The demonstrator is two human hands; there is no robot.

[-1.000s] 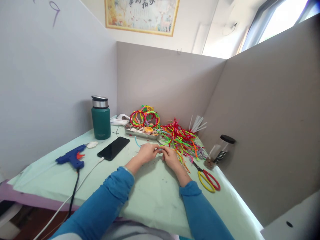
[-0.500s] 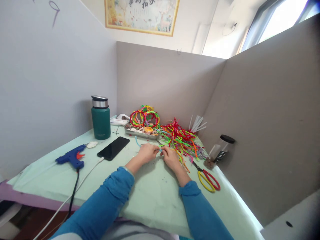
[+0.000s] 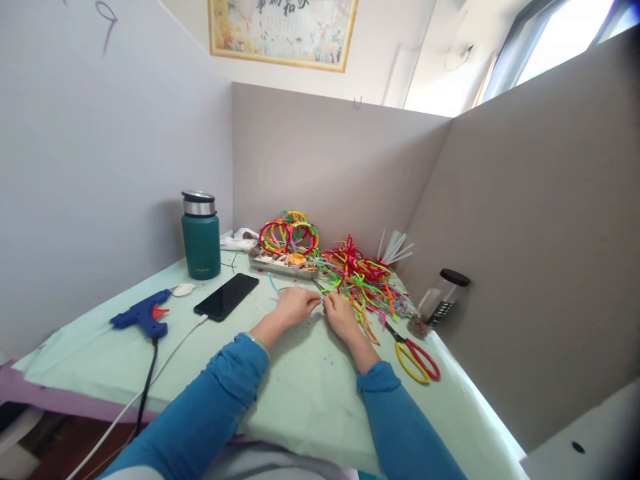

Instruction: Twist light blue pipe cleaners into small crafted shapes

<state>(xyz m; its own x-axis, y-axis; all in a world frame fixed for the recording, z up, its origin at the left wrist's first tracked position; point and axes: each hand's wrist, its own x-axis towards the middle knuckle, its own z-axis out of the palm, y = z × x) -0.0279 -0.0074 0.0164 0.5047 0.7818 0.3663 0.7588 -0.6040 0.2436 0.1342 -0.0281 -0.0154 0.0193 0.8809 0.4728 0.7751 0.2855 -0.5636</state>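
Note:
Over the middle of the table, my left hand (image 3: pixel 296 305) and my right hand (image 3: pixel 342 316) meet with fingers pinched. A light blue pipe cleaner (image 3: pixel 273 284) sticks out beyond my left hand, its far end curving up to the left. My fingers cover most of it. A small pale bit shows where the fingertips meet, and my right hand pinches there too. Just behind my hands lies a tangled heap of coloured pipe cleaners (image 3: pixel 357 270). Scissors (image 3: pixel 417 360) with one yellow and one red handle lie to the right of my right hand.
A metal tray (image 3: pixel 283 268) with small pieces and pipe-cleaner rings (image 3: pixel 289 235) stands at the back. On the left are a green bottle (image 3: pixel 201 243), a phone (image 3: pixel 227 297) on a white cable and a blue glue gun (image 3: pixel 145 313). A clear jar (image 3: pixel 443 303) stands right.
My fingertips have shifted slightly at the pinch, and less blue shows between them. The free end of the pipe cleaner has moved a little to the left.

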